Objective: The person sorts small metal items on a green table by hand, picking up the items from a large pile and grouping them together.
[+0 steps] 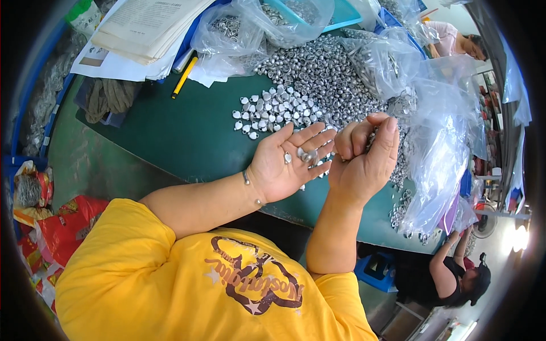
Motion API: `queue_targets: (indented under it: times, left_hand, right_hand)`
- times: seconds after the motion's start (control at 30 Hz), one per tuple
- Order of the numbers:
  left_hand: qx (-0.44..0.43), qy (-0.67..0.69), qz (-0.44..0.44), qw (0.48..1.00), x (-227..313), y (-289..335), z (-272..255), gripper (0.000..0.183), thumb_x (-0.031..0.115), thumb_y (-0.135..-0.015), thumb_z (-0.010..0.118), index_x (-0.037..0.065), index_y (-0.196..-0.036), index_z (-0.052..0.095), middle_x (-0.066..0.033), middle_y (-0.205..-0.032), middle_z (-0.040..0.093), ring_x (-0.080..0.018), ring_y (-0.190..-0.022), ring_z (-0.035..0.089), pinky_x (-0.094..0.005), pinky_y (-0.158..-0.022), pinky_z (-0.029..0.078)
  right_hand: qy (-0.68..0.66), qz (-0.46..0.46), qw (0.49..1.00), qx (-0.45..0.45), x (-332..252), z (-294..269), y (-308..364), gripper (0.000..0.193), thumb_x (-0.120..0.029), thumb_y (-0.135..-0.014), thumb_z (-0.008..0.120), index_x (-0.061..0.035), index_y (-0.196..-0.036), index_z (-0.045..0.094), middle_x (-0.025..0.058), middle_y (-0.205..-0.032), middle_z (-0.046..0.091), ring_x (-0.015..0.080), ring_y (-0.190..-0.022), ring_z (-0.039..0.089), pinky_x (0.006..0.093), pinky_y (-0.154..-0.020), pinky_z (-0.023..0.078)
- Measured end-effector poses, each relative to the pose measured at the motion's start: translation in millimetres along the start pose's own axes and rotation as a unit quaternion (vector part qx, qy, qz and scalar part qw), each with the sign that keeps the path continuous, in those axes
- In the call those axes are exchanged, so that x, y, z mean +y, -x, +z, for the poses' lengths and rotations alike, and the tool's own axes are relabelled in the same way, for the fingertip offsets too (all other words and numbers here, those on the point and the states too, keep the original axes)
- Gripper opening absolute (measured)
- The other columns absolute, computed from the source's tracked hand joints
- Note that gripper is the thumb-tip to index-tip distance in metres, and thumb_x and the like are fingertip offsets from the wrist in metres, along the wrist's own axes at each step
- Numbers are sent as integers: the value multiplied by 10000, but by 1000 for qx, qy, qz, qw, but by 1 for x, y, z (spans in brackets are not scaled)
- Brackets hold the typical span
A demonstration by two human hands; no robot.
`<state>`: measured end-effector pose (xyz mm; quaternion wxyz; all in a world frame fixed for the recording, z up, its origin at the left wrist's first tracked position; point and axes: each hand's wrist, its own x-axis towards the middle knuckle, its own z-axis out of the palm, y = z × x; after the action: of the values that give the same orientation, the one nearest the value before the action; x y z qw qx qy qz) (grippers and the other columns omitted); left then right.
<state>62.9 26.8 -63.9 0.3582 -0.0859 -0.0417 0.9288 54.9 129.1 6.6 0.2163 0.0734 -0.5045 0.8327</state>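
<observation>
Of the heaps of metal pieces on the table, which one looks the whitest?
The smaller, looser heap, left of the dense grey heap; it shows flat whitish faces.

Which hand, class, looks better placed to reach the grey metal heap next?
Likely the right hand: it is nearer the grey metal heap, while the left hand, palm up, bears small metal pieces.

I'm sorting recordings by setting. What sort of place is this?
Probably a small-parts workshop: a big heap of metal pieces lies on the green table, with clear plastic bags around it.
</observation>
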Motion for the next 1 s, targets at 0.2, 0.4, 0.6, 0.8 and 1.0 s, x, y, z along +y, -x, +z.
queue_targets:
  times: [0.2,0.4,0.6,0.8,1.0]
  left_hand:
    - [-3,7,9,1000,0,0,2,482,373,-977,240,40,-1211,499,-127,-1265,517,-279,-1194,466,-441,-974,395]
    - [-3,15,17,1000,-1,-1,0,465,355,-976,259,29,-1223,481,-143,-1287,490,-293,-1211,451,-444,-974,401]
    - [11,16,22,1000,0,0,2,424,311,-967,302,30,-1233,475,-138,-1273,505,-282,-1198,466,-439,-971,406]
    - [21,22,24,999,0,0,8,381,254,-958,327,36,-1229,482,-120,-1252,528,-260,-1164,498,-418,-950,426]
    - [9,23,26,999,0,0,9,376,263,-962,324,37,-1211,490,-123,-1236,535,-263,-1159,501,-428,-966,407]
  right_hand:
    - [10,-31,999,-4,-3,1,-3,284,-208,-975,372,-21,-773,439,36,-548,378,93,-466,300,234,-442,262]
    - [4,-31,999,9,-5,4,-2,360,-226,-980,339,-35,-680,392,81,-616,417,128,-519,345,254,-490,314]
    - [-51,-51,997,-13,3,-3,-1,338,-236,-995,323,-14,-765,431,107,-661,457,157,-571,417,268,-559,384]
    - [-9,-73,996,-41,4,-5,5,268,-174,-990,340,12,-1173,403,179,-805,587,225,-750,596,297,-695,493]
    - [6,-70,996,-52,11,-4,7,266,-103,-967,322,15,-1193,398,213,-915,607,264,-873,600,342,-795,468]
